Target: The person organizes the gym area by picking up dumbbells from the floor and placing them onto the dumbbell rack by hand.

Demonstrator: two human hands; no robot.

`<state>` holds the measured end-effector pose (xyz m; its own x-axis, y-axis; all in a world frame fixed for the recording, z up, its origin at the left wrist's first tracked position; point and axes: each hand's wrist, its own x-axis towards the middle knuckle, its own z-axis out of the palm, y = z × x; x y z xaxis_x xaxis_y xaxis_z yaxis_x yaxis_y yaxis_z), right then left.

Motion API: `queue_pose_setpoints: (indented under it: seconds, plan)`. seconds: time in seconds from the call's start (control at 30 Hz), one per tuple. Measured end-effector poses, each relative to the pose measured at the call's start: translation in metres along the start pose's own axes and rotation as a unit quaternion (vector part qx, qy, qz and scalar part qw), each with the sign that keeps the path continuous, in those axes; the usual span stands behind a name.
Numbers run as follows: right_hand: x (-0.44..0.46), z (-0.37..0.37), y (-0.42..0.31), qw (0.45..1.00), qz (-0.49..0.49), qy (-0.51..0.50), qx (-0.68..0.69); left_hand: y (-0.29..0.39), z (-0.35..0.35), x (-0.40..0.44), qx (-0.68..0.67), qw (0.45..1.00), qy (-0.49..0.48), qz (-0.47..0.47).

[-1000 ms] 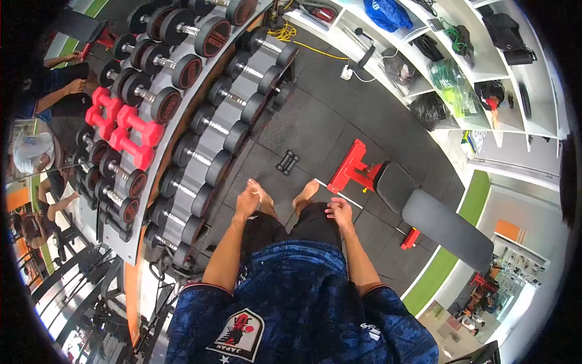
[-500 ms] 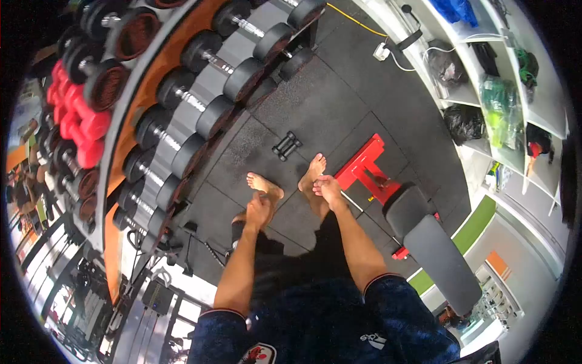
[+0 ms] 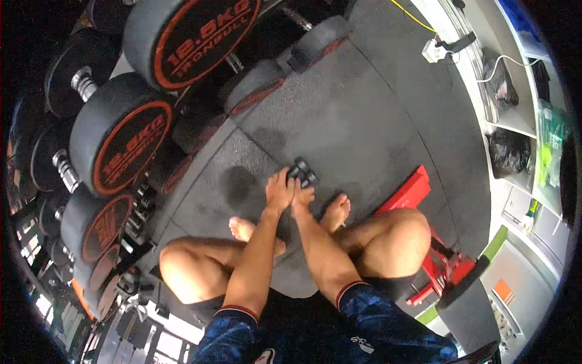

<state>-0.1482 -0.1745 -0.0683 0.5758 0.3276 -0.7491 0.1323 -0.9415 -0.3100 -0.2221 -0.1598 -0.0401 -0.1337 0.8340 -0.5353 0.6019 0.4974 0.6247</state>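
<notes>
A pair of small black dumbbells lies side by side on the dark rubber floor, in front of my bare feet. My left hand is at their left near end, fingers stretched forward and slightly apart, at or touching the nearest dumbbell head. Beside it, close against the left, my right hand is at the near side of the dumbbells with its fingers loosely spread. Neither hand is visibly wrapped round a handle, and the contact under the fingers is partly hidden. My knees are bent wide on both sides of my arms.
A rack of large black dumbbells with red lettering stands close on the left. On the right is a bench with a red frame and a dark pad. White shelves hold bags; a white power socket is near them.
My body has lowered into a squat, bringing the floor and rack nearer. Both hands have moved forward and together, from above my feet down to the small dumbbells.
</notes>
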Motion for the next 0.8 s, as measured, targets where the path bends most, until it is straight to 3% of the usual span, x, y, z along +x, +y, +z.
queue_pose_setpoints:
  seconds: [0.03, 0.1, 0.13, 0.2, 0.23, 0.3, 0.4, 0.43, 0.5, 0.53, 0.67, 0.8]
  plan:
    - [0.004, 0.014, -0.004, 0.997, 0.048, 0.044, -0.049, 0.002, 0.004, 0.008, 0.034, 0.999, -0.012, -0.006]
    - [0.017, 0.040, 0.010, 0.987, 0.008, 0.126, -0.101, -0.008, 0.003, 0.024, 0.062, 0.997, -0.030, 0.042]
    - [0.016, 0.050, 0.006, 0.971, 0.031, 0.207, -0.112, -0.015, -0.002, 0.034, 0.048, 0.994, -0.059, 0.079]
    - [0.013, 0.055, 0.016, 0.979, -0.003, 0.205, 0.000, -0.010, -0.007, 0.041, 0.092, 0.986, -0.099, 0.098]
    - [0.005, 0.052, 0.002, 0.970, 0.060, 0.187, 0.146, -0.005, -0.011, 0.047, 0.117, 0.980, -0.119, 0.110]
    - [-0.030, 0.024, -0.038, 0.878, 0.186, 0.138, 0.418, -0.010, -0.004, 0.057, 0.149, 0.969, -0.146, 0.131]
    - [0.005, 0.042, 0.006, 0.939, 0.129, 0.120, 0.294, -0.007, -0.003, 0.055, 0.141, 0.973, -0.143, 0.118]
    - [0.015, 0.047, 0.009, 0.939, 0.150, 0.133, 0.278, -0.011, 0.001, 0.055, 0.127, 0.976, -0.142, 0.107]
    - [-0.003, 0.015, -0.005, 0.997, -0.009, 0.079, 0.007, 0.000, -0.010, 0.046, 0.103, 0.977, -0.178, 0.062]
    - [-0.004, -0.002, -0.002, 0.986, -0.089, 0.053, -0.133, 0.002, -0.014, 0.035, 0.081, 0.979, -0.168, 0.077]
    - [-0.024, -0.067, -0.005, 0.939, -0.229, -0.074, -0.247, 0.017, -0.025, -0.024, 0.017, 0.986, -0.163, 0.001]
    - [-0.087, -0.132, -0.031, 0.899, -0.256, -0.168, -0.312, 0.083, -0.096, -0.101, -0.072, 0.978, -0.171, -0.090]
